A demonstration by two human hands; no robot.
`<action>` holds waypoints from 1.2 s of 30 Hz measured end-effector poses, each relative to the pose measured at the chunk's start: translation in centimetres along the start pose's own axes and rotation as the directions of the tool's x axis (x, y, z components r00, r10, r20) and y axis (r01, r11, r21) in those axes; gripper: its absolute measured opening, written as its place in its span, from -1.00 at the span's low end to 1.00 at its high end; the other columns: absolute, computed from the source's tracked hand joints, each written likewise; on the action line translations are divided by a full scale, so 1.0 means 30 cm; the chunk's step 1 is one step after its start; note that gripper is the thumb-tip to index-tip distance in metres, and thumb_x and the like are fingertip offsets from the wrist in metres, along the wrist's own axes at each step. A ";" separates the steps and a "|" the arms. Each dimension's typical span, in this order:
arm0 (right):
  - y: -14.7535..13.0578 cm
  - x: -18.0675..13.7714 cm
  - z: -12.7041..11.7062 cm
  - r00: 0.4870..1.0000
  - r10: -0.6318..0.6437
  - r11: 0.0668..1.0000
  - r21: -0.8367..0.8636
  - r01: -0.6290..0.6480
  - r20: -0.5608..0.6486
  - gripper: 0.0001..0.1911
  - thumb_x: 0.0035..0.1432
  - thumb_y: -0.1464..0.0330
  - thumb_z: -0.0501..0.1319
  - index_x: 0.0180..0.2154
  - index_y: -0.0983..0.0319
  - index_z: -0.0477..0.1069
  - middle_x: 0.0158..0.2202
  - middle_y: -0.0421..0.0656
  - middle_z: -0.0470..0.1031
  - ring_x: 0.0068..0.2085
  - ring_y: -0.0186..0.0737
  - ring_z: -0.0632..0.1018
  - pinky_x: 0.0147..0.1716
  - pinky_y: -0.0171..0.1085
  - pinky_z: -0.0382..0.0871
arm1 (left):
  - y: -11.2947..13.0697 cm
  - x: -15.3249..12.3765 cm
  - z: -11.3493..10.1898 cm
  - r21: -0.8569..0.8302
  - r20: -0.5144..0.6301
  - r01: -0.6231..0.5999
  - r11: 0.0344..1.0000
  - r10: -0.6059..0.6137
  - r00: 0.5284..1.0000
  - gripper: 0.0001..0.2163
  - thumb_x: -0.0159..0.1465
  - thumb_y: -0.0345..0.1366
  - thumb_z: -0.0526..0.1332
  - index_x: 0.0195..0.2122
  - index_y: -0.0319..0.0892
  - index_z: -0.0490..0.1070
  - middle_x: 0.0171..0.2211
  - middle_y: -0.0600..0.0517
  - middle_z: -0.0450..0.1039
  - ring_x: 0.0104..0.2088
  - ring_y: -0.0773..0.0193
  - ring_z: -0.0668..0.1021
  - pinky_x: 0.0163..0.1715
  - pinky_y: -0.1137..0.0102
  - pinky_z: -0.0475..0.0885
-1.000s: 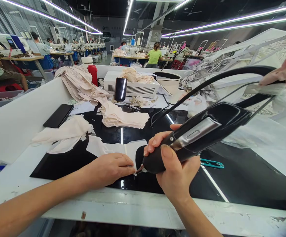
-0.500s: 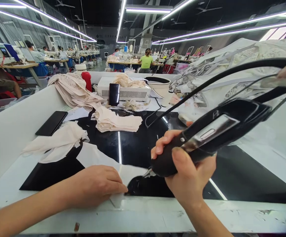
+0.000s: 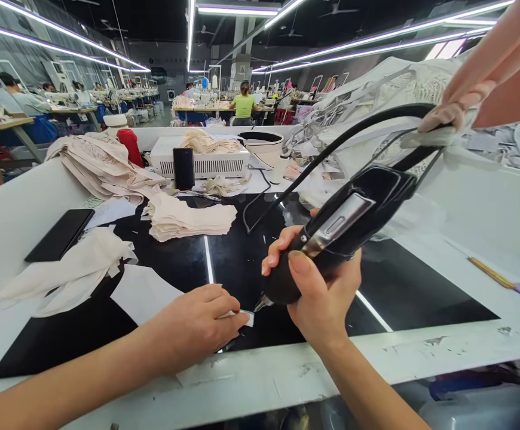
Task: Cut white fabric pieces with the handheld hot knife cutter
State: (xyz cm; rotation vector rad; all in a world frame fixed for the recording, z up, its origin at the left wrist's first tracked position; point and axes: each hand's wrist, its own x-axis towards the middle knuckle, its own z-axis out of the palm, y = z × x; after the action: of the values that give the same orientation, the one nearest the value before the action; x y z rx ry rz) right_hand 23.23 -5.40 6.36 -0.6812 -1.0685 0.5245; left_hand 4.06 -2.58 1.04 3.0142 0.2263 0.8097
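Observation:
My left hand (image 3: 208, 319) lies low over the black board, fingers closed on the edge of a thin white fabric piece (image 3: 143, 291). A small white end shows past the fingertips; most of the piece is hidden under the hand. My right hand (image 3: 320, 286) is wrapped round a black corded hand tool (image 3: 340, 221) with a silver panel on its side. The tool is tilted, its small pointed metal tip (image 3: 262, 302) down beside the white end; whether they touch I cannot tell. Pinkish material (image 3: 461, 110) is gathered round the cable above.
On the black board (image 3: 421, 292) lies a stack of cream fabric pieces (image 3: 188, 218). White cloth (image 3: 72, 269) and a black phone (image 3: 60, 235) are at left. Behind stand a vented white box (image 3: 219, 164) and a second phone (image 3: 183, 168). A yellow-handled tool (image 3: 491, 272) lies right.
The view has shifted right. My left hand has moved closer to the tool's tip, with the white piece drawn under its fingers. The right hand keeps its hold on the tool.

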 end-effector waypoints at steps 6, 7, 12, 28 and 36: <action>0.019 -0.009 -0.009 1.000 0.022 1.000 0.019 -0.022 -0.016 -0.58 0.16 0.15 0.54 -0.13 0.05 0.37 -0.32 -0.34 0.55 -0.50 -0.36 0.55 -0.55 -0.32 0.56 | 0.013 0.001 0.030 -0.005 -0.007 0.030 1.000 -0.030 1.000 -0.76 0.61 -0.42 0.03 -0.01 -0.26 0.52 -0.20 -0.06 0.57 -0.18 0.19 0.63 -0.03 0.25 0.64; 0.021 -0.011 -0.009 0.999 0.030 0.999 0.025 -0.030 -0.019 -0.58 0.16 0.15 0.55 -0.13 0.06 0.37 -0.32 -0.34 0.56 -0.50 -0.36 0.55 -0.55 -0.32 0.56 | 0.013 -0.001 0.028 -0.010 -0.007 0.031 0.999 -0.031 0.999 -0.75 0.62 -0.42 0.02 -0.02 -0.26 0.51 -0.20 -0.05 0.57 -0.18 0.20 0.63 -0.03 0.26 0.64; 0.010 -0.024 0.003 0.998 0.061 0.996 0.061 -0.060 -0.012 -0.57 0.14 0.12 0.55 -0.15 0.08 0.38 -0.32 -0.34 0.55 -0.51 -0.37 0.54 -0.56 -0.33 0.55 | 0.008 -0.009 0.023 -0.026 -0.001 0.034 0.999 -0.034 0.999 -0.75 0.62 -0.43 0.02 -0.02 -0.26 0.51 -0.20 -0.04 0.57 -0.19 0.20 0.63 -0.04 0.28 0.63; 0.006 -0.033 0.000 0.999 0.054 0.997 0.050 -0.054 0.004 -0.56 0.13 0.10 0.56 -0.14 0.07 0.40 -0.33 -0.33 0.55 -0.50 -0.36 0.54 -0.56 -0.34 0.54 | 0.009 -0.022 0.029 0.012 0.012 0.046 0.999 -0.047 0.999 -0.73 0.61 -0.46 0.00 0.00 -0.23 0.51 -0.19 -0.03 0.58 -0.18 0.23 0.63 0.09 0.23 0.59; 0.003 -0.029 0.005 0.998 0.056 0.998 0.030 -0.055 -0.012 -0.52 0.09 0.08 0.57 -0.16 0.08 0.37 -0.34 -0.33 0.54 -0.50 -0.36 0.52 -0.57 -0.32 0.54 | 0.006 -0.022 0.034 0.015 0.016 0.053 0.998 -0.053 0.998 -0.74 0.61 -0.44 0.01 -0.01 -0.25 0.52 -0.19 -0.04 0.56 -0.19 0.21 0.62 0.06 0.22 0.59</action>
State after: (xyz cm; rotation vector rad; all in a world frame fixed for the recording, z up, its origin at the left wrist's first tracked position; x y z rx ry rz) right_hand 22.74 -5.89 5.82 -0.6885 -1.0307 0.5823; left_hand 4.02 -2.81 -0.17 3.0126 0.3121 0.7824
